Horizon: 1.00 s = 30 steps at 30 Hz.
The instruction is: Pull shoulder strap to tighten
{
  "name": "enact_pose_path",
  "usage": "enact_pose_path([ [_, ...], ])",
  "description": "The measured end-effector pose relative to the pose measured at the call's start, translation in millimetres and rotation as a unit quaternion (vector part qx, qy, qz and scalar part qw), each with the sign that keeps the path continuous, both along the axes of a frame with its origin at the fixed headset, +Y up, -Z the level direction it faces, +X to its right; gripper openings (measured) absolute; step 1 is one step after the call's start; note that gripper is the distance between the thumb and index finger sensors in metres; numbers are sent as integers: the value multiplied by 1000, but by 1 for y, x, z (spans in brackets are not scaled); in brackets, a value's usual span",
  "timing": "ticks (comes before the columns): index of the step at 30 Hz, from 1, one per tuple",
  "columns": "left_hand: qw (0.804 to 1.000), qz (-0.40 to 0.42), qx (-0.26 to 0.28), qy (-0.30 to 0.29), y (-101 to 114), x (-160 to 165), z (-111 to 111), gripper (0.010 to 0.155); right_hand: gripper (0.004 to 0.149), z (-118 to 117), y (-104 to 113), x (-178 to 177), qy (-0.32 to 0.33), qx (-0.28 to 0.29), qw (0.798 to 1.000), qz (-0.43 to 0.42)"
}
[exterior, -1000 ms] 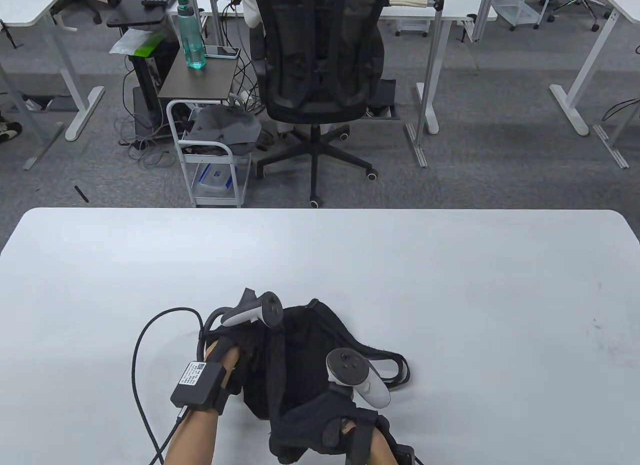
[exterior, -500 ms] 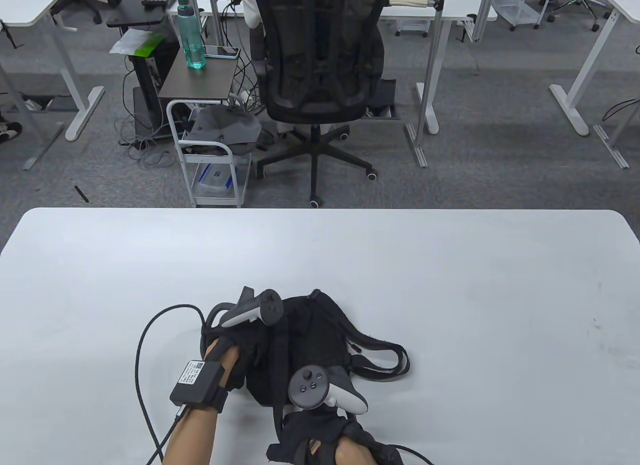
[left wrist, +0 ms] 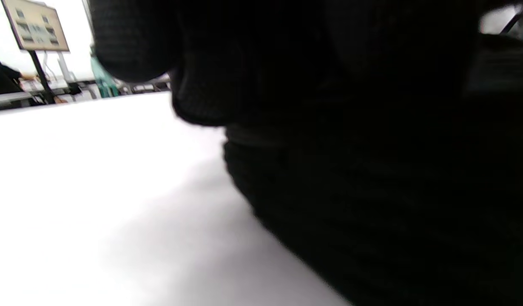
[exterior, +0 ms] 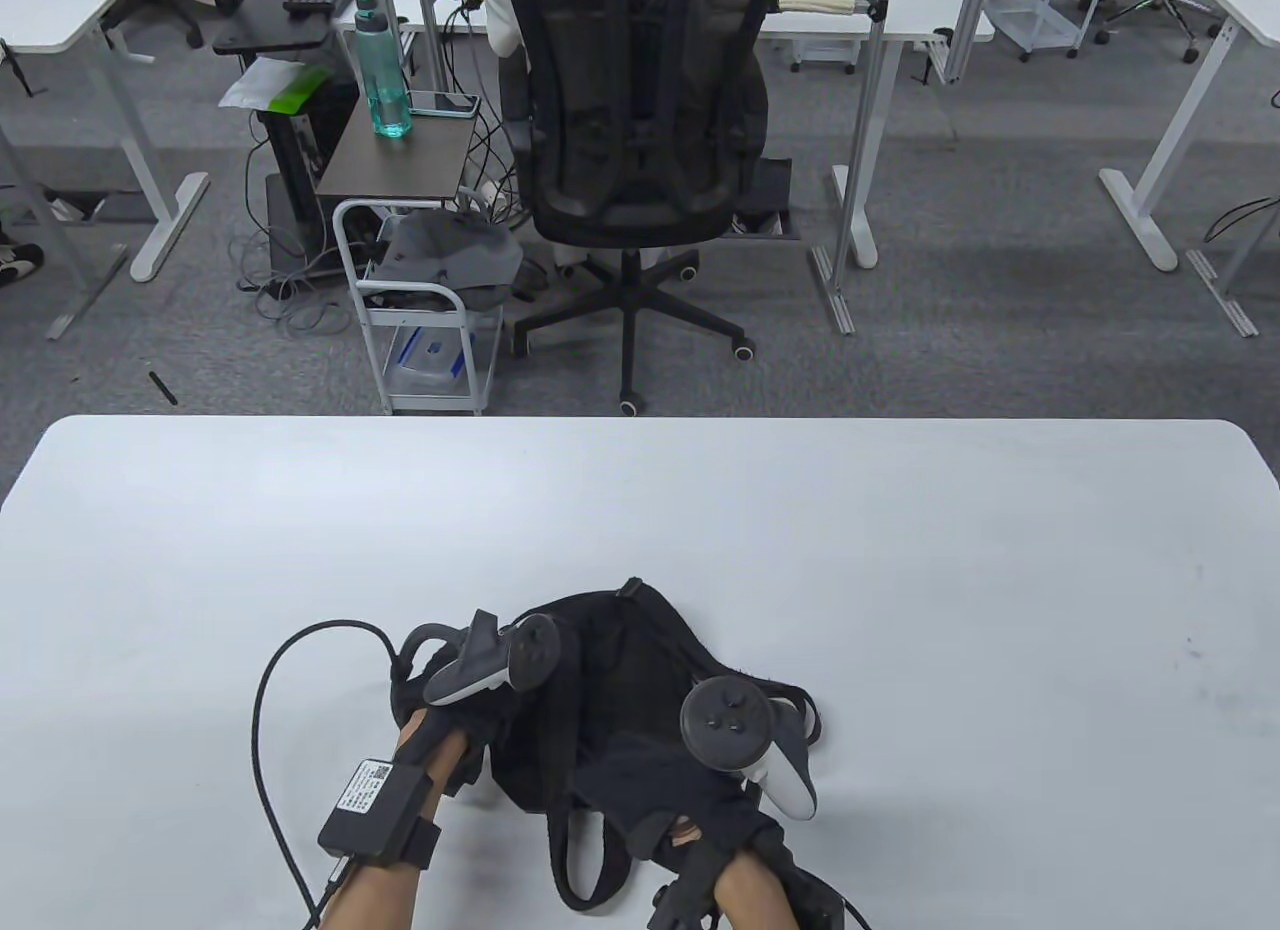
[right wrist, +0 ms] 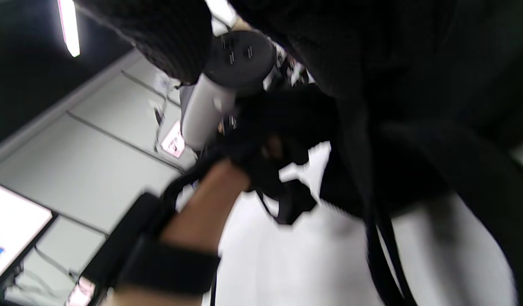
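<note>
Black bag point(exterior: 620, 670) lies on the table point(exterior: 900, 570) near its front edge, between the two hands; one strap point(exterior: 575, 850) loops slack toward the front edge, another loop pokes out behind the right tracker. Left hand point(exterior: 470, 700) rests on the bag's left side and right hand point(exterior: 660, 780) lies over its near right part, but black gloves on black cloth hide the fingers: cannot tell if either grips. Judging by the slack, tightening looks mostly undone; a firm pull on the strap end remains.
</note>
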State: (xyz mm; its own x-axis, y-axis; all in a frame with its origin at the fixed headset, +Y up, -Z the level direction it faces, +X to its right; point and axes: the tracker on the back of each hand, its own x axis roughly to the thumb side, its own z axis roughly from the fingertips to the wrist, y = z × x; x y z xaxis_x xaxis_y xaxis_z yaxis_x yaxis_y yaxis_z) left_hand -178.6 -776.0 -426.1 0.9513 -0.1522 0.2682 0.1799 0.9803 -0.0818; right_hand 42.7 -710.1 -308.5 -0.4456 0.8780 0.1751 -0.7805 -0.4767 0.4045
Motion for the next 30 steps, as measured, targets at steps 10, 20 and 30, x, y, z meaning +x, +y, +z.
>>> enact_pose_path([
  [10,997,-44,59,34,18,-28,27,75,75,-21,24,60,-88,192,972,105],
  [20,999,40,-25,9,7,-58,70,95,83,-30,-36,143,-120,102,957,243],
  [30,1000,25,-19,2,-10,-63,77,100,96,-37,-91,184,-146,68,932,324],
])
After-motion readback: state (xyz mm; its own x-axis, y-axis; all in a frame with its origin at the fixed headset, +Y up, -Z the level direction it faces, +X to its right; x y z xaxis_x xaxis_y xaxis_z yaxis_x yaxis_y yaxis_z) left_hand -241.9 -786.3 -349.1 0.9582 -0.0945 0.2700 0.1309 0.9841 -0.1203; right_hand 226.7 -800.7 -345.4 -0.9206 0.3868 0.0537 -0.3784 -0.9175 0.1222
